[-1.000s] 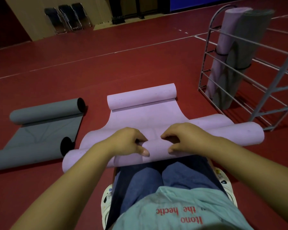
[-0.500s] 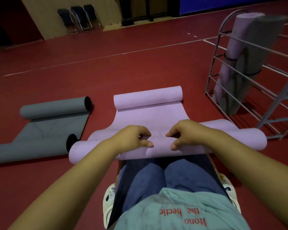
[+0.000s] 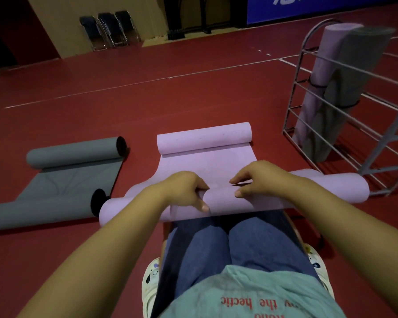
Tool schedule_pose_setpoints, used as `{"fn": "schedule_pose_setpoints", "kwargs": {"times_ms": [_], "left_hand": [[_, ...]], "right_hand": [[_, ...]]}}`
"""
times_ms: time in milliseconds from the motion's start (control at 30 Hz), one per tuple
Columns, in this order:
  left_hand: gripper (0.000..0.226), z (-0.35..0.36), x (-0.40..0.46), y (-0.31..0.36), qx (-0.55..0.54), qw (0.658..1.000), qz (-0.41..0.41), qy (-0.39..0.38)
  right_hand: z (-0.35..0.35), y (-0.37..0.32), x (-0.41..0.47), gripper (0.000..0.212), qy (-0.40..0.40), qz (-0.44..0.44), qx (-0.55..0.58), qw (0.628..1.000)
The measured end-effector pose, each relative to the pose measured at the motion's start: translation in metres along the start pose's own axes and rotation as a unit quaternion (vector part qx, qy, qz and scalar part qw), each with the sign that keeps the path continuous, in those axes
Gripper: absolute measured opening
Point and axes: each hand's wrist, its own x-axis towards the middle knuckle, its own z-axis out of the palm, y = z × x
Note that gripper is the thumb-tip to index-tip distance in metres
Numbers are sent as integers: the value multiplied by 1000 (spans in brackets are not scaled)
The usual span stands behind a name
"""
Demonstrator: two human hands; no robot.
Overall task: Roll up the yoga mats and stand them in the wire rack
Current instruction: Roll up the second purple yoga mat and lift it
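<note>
A red floor (image 3: 193,92) fills the view. At 2 o'clock a wire rack (image 3: 345,111) holds two rolled mats upright, one lilac, one grey. At 9 o'clock a grey mat (image 3: 62,180) lies curled at both ends. In the centre a lilac mat (image 3: 207,157) lies across the person's knees. The left hand (image 3: 184,189) and right hand (image 3: 260,177) grip its near roll with curled fingers, sitting slightly further apart than a second ago; the roll looks thicker.
</note>
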Motion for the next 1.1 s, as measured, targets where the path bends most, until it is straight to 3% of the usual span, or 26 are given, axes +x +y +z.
{"fn": "schedule_pose_setpoints", "kwargs": {"times_ms": [133, 267, 400, 600, 700, 800, 1000, 1100], "left_hand": [[57, -8, 10, -6, -36, 999, -10, -40], [52, -14, 15, -10, -57, 996, -18, -68], [59, -16, 17, -11, -45, 996, -27, -73], [62, 8, -7, -12, 6, 996, 6, 89], [79, 16, -8, -19, 11, 994, 15, 110], [82, 18, -3, -17, 31, 992, 4, 121], [61, -2, 13, -18, 55, 996, -14, 66], [62, -9, 23, -23, 54, 998, -16, 25]], "right_hand": [[13, -6, -12, 47, 57, -21, -79, 995], [30, -5, -12, 61, 58, -16, -90, 994], [24, -3, 1, 59, 49, -5, -84, 995], [3, -3, 22, 52, -9, 3, -29, 1000], [-4, -1, 32, 47, -44, 16, -1, 999], [-7, 3, 41, 45, -58, 25, 17, 998], [-14, 7, 52, 46, -73, 18, 20, 997], [-11, 6, 50, 47, -33, 6, -1, 999]]}}
